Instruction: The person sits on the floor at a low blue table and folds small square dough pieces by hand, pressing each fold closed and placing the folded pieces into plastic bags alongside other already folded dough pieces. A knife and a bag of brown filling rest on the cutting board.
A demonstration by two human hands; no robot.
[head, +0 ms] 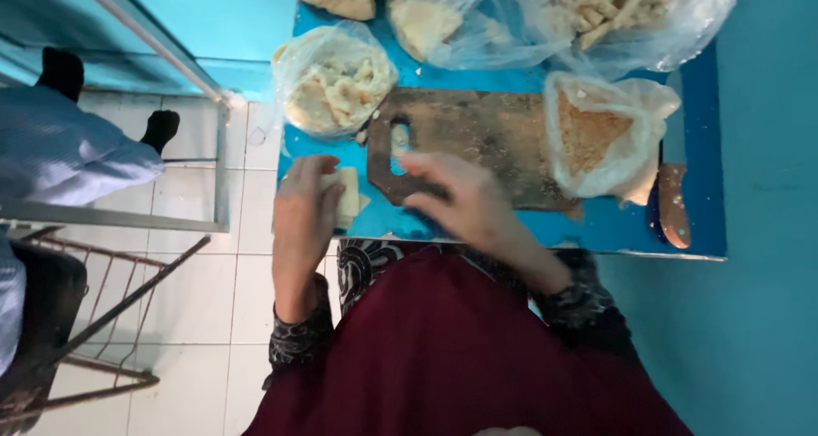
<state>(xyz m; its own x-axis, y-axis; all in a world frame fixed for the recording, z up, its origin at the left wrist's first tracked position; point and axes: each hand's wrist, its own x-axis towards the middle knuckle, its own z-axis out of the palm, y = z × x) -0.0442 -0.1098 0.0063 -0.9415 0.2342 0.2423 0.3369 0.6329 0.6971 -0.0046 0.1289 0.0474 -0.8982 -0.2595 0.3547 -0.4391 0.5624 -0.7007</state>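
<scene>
My left hand (302, 219) is at the left front edge of the blue table (613, 227), curled around a stack of pale flat dough pieces (348, 196). My right hand (464, 199) rests with fingers spread on the near left part of a worn wooden cutting board (486, 138), by its handle hole; it holds nothing. A knife with a brown handle (673, 202) lies at the board's right end.
Several clear plastic bags of pale food stand on the table: one at the left (334, 82), one with crumbs on the board's right (601, 133), others at the back (622, 10). A seated person in pale blue (60, 150) is at the left over a tiled floor.
</scene>
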